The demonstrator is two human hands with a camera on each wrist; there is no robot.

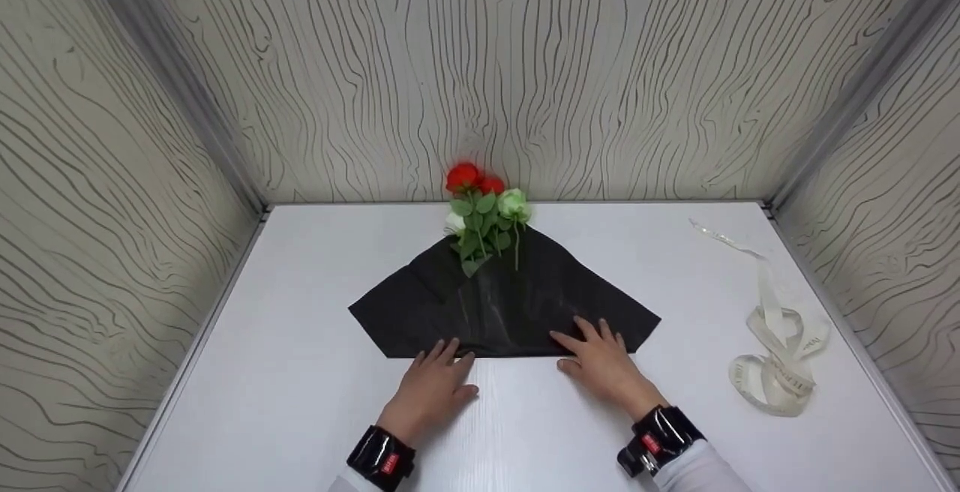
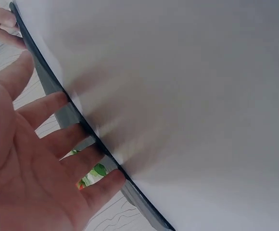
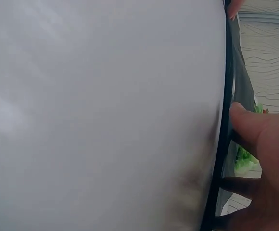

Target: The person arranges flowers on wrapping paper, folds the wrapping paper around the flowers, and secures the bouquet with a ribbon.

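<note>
Both hands flat along the near edge of a black sheet

The black sheet [image 1: 532,312] lies in the middle of the white table [image 1: 300,274], fanned wide, with its straight edge on the near side. The left hand [image 1: 430,393] is relaxed, fingers extended and spread, their tips on that edge left of centre. The right hand [image 1: 604,367] is likewise spread, fingers resting on the sheet right of centre, thumb close to the edge; neither appears to grip anything.

Red flowers [image 1: 463,177], a pale green flower [image 1: 514,205] and leaves [image 1: 480,233] lie at the far end, stems pointing nearward. A loose ribbon [image 1: 787,376] lies well apart at the right.

The step in hand looks like settling this edge. Even, light pressure from both hands should serve best: pushing harder on one side could skew the sheet, and sliding farward could ruck it against the stems.
</note>
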